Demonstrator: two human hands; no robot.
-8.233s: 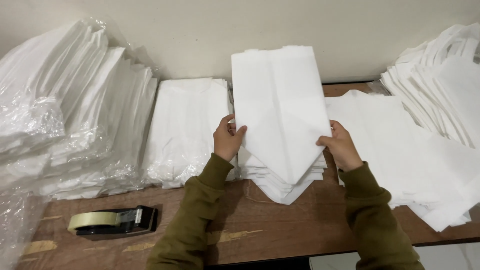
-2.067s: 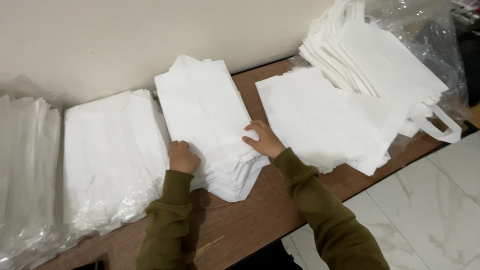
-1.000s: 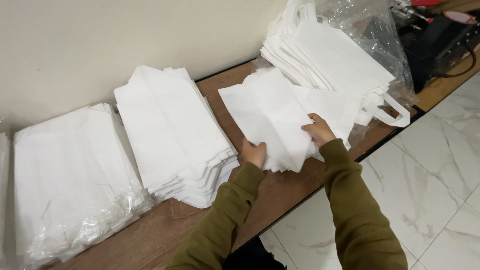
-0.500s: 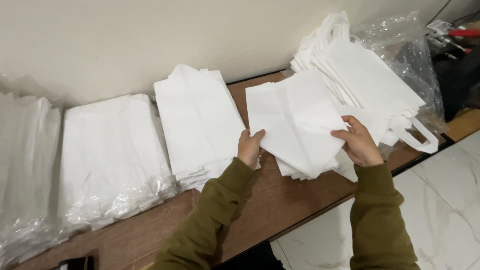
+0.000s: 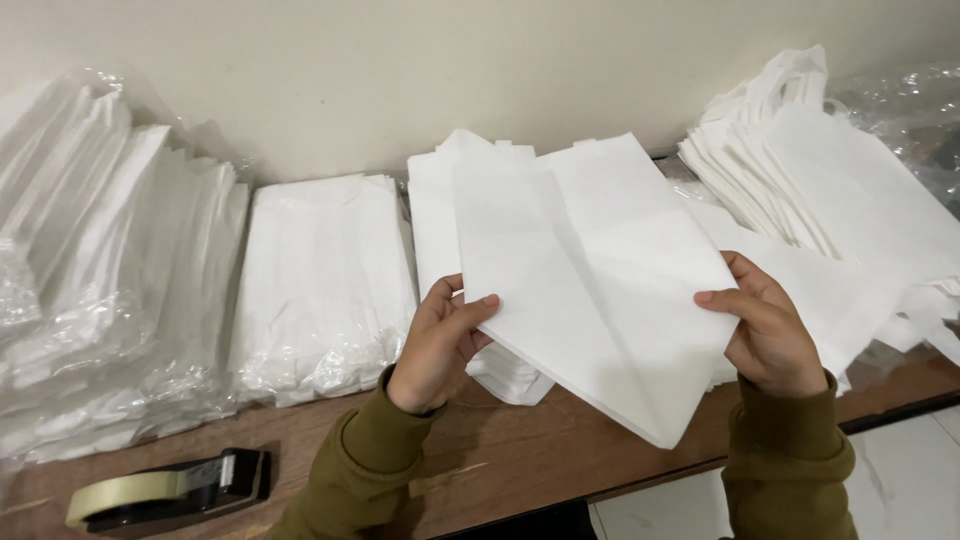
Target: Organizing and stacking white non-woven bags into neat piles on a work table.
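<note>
White folded bag (image 5: 600, 280), flat and creased down its middle, is held up over the wooden table (image 5: 500, 470) in the head view, tilted so that its lower corner points toward the table's front edge. It is gripped by both hands at its side edges: the left hand (image 5: 440, 345) is closed on the lower left edge, thumb on top and fingers curled beneath, and the right hand (image 5: 770, 335) is closed on the right edge in the same pinch. Olive sleeves (image 5: 790, 460) cover both wrists.

Directly behind and under the held bag, a stack of white bags (image 5: 435, 215) lies on the table, its near edge overlapped by the bag. To the left of that stack sits a plastic-wrapped bundle (image 5: 325, 280), just beside it with a narrow gap between. Further left, larger wrapped bundles (image 5: 100, 280) are piled high against the wall and reach the picture's left edge. At the right, a loose pile of handled bags (image 5: 840, 210) fans out against the wall, its lower layers passing under the held bag; whether they touch it cannot be told. Crumpled clear plastic (image 5: 910, 110) lies at the far right.

A tape dispenser (image 5: 170, 490) rests near the front left corner. Bare wood is seen only along the front strip of the table, between the dispenser and the right sleeve. Beyond the front edge, pale floor tiles (image 5: 900, 490) are visible.
</note>
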